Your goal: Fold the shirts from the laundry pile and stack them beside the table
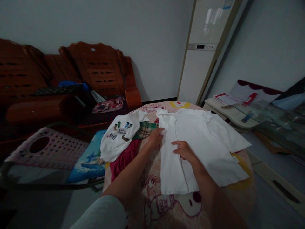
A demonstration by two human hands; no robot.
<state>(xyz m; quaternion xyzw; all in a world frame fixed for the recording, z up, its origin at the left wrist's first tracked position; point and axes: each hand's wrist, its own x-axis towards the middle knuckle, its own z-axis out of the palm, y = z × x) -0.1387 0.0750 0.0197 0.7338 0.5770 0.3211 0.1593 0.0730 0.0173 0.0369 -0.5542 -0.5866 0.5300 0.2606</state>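
Left hand [156,137]: grip open, flat on white shirt [202,143] edge
Right hand [184,150]: grip open, fingertips pressing shirt

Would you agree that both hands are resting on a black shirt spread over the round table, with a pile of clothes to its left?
Not quite: the shirt is white, not black, as the head view shows. Left hand and right hand do rest on it, pile of clothes to its left.
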